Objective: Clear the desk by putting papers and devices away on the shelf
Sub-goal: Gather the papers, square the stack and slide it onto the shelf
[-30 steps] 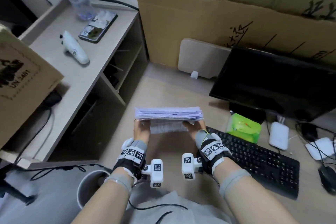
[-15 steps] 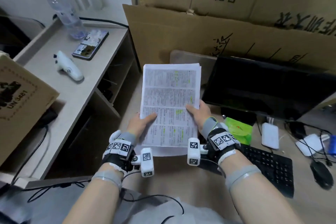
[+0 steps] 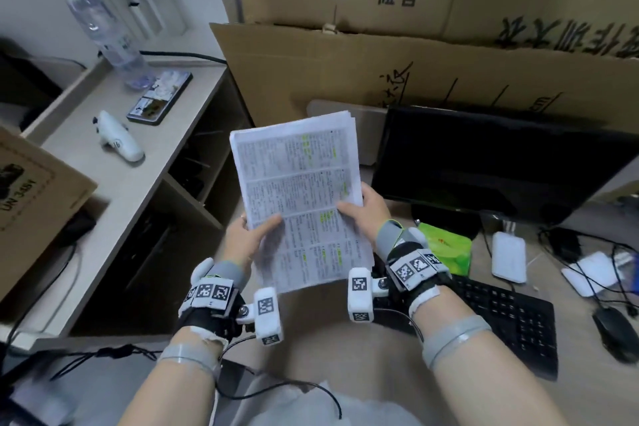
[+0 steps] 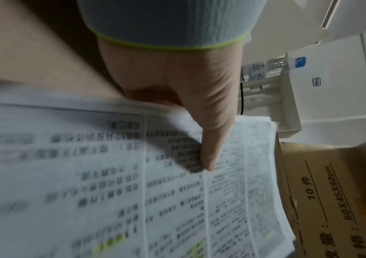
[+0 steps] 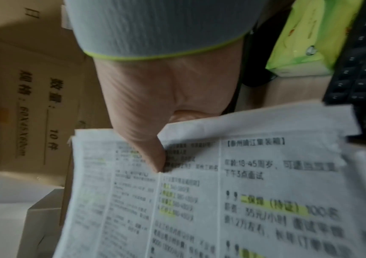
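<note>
A thick stack of printed papers [image 3: 301, 197] with green highlights is lifted above the desk, its printed face tilted toward me. My left hand [image 3: 247, 239] grips its left edge, thumb on top [image 4: 211, 148], paper [image 4: 133, 192] filling that view. My right hand [image 3: 364, 209] grips the right edge, thumb pressed on the page [image 5: 149, 150], sheets [image 5: 222, 200] spreading below it. The fingers under the stack are hidden. The shelf unit [image 3: 121, 190] stands to the left, its top holding a phone [image 3: 159, 97] and a white handheld device [image 3: 119, 140].
A water bottle [image 3: 100, 24] and a cardboard box [image 3: 31, 197] sit on the shelf top. On the desk lie a black monitor [image 3: 484, 162], keyboard [image 3: 508, 318], green tissue pack [image 3: 446, 247], white power bank [image 3: 508, 256], mouse [image 3: 615, 332] and cables. Big cartons [image 3: 380, 55] stand behind.
The stack went from lying flat, edge-on, to face-up a second ago, then has risen slightly and turned a little leftward. Both hands keep their hold.
</note>
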The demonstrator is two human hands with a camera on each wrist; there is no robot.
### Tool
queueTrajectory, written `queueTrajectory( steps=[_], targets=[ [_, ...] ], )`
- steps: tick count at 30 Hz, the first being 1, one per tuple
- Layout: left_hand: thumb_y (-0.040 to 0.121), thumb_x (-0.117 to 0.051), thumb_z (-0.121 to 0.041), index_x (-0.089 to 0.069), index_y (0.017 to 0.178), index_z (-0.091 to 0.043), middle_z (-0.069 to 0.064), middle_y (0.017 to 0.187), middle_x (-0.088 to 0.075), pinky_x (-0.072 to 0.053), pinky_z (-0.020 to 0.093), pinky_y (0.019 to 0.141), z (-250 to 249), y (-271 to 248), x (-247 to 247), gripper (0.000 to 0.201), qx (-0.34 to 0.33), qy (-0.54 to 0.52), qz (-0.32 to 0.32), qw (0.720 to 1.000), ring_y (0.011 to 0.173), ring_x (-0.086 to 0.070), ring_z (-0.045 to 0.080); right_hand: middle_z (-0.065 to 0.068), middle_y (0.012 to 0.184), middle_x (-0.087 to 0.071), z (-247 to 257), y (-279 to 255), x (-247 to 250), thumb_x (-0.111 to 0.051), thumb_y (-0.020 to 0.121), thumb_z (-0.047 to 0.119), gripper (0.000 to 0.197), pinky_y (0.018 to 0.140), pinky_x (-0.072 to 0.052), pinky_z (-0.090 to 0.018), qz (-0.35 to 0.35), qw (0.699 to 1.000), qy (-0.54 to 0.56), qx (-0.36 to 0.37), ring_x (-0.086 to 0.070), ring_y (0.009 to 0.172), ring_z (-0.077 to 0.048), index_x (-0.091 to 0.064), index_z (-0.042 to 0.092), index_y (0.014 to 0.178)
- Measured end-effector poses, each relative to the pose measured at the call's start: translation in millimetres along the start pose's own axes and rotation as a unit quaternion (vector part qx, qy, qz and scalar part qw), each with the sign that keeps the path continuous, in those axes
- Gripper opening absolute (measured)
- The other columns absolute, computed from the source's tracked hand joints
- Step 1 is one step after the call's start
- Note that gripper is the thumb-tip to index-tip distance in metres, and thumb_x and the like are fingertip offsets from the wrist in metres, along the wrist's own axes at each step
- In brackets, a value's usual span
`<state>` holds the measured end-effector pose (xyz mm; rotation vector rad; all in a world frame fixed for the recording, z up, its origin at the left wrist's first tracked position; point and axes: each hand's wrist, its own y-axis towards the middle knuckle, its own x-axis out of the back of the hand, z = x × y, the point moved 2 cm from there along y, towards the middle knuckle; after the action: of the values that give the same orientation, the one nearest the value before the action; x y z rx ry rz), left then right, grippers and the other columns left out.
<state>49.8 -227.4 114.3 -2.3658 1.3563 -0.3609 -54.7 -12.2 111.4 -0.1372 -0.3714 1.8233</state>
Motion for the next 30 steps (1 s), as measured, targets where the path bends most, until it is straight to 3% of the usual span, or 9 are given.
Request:
queueTrajectory(
  steps=[5, 8, 12, 14, 18, 20, 24, 27, 30],
  targets=[
    [0.092, -0.063, -0.008, -0.060, 0.119, -0.006, 0.019, 0.109, -0.072, -0.055, 0.055, 0.087, 2, 2, -12, 0.027, 0.062, -0.137, 0.010, 0.989, 0.096, -0.071, 0.035, -0.005, 0.097, -0.070, 4, 5, 5, -0.076, 0.083, 0.023, 0.033, 0.075, -0.055, -0.028, -0.011, 0.999, -0.036, -0.022, -0.067, 0.084, -0.018, -0.065, 0.007, 0.109],
    [0.098, -0.054, -0.010, -0.057, 0.116, -0.011, 0.005, 0.084, -0.077, -0.059, 0.042, 0.063, -5, 9, -17, 0.018, 0.075, -0.230, 0.004, 0.970, 0.077, -0.074, 0.023, 0.000, 0.084, -0.070, -6, 3, 14, -0.079, 0.079, 0.034, 0.032, 0.061, -0.051, -0.015, -0.034, 0.995, -0.041, -0.087, -0.065, 0.074, -0.013, -0.073, 0.008, 0.097],
    [0.098, -0.054, -0.012, -0.060, 0.105, -0.011, 0.005, 0.074, -0.077, -0.059, 0.039, 0.048, -8, 28, -19, 0.009, 0.123, -0.285, -0.011, 0.951, 0.064, -0.074, 0.020, -0.012, 0.097, -0.076, -21, 0, 11, -0.083, 0.072, 0.033, 0.035, 0.076, -0.061, -0.040, -0.075, 0.985, 0.070, -0.138, -0.072, 0.090, -0.032, -0.074, 0.009, 0.097],
    [0.094, -0.063, -0.013, -0.063, 0.104, -0.011, 0.011, 0.088, -0.077, -0.060, 0.044, 0.058, 7, 42, -19, 0.010, 0.156, -0.259, -0.014, 0.953, 0.074, -0.075, 0.027, -0.014, 0.099, -0.075, -39, 4, 2, -0.085, 0.068, 0.033, 0.040, 0.066, -0.061, -0.039, -0.128, 0.973, 0.108, -0.160, -0.072, 0.086, -0.032, -0.073, 0.013, 0.101],
    [0.087, -0.073, -0.019, -0.063, 0.093, -0.008, 0.011, 0.084, -0.071, -0.054, 0.035, 0.054, 67, 60, -9, 0.016, 0.257, -0.078, -0.019, 0.963, 0.068, -0.068, 0.026, -0.016, 0.104, -0.071, -101, 17, -6, -0.084, 0.058, 0.025, 0.058, 0.085, -0.056, -0.055, -0.230, 0.938, 0.116, -0.232, -0.070, 0.093, -0.036, -0.062, 0.019, 0.111],
    [0.085, -0.075, -0.026, -0.061, 0.087, -0.004, 0.012, 0.070, -0.068, -0.049, 0.029, 0.046, 96, 59, 2, 0.026, 0.294, -0.012, 0.023, 0.955, 0.052, -0.062, 0.025, -0.019, 0.111, -0.065, -126, 15, -9, -0.084, 0.058, 0.017, 0.070, 0.088, -0.054, -0.056, -0.255, 0.921, 0.104, -0.275, -0.067, 0.099, -0.037, -0.053, 0.015, 0.121],
    [0.081, -0.066, -0.046, -0.053, 0.072, -0.002, 0.009, 0.042, -0.054, -0.038, 0.025, 0.042, 144, 57, 21, 0.047, 0.329, 0.079, 0.156, 0.928, 0.037, -0.047, 0.021, -0.013, 0.110, -0.066, -176, 4, -30, -0.091, 0.035, 0.040, 0.101, 0.087, -0.055, -0.053, -0.274, 0.893, 0.087, -0.346, -0.067, 0.098, -0.033, -0.054, 0.006, 0.122],
    [0.071, -0.078, -0.047, -0.060, 0.091, 0.004, 0.016, 0.054, -0.061, -0.041, 0.029, 0.044, 166, 63, 31, 0.058, 0.368, 0.082, 0.131, 0.917, 0.040, -0.051, 0.025, -0.016, 0.116, -0.065, -170, -7, -44, -0.090, 0.049, 0.029, 0.094, 0.088, -0.054, -0.047, -0.246, 0.885, 0.069, -0.390, -0.065, 0.103, -0.033, -0.051, -0.002, 0.129],
    [0.078, -0.081, -0.027, -0.064, 0.097, 0.000, 0.016, 0.073, -0.068, -0.052, 0.030, 0.049, 161, 67, 36, 0.037, 0.402, 0.040, 0.012, 0.915, 0.055, -0.064, 0.028, -0.019, 0.118, -0.065, -171, -6, -45, -0.085, 0.064, 0.011, 0.075, 0.087, -0.055, -0.048, -0.227, 0.876, 0.045, -0.423, -0.066, 0.104, -0.035, -0.050, -0.004, 0.129]
  ],
)
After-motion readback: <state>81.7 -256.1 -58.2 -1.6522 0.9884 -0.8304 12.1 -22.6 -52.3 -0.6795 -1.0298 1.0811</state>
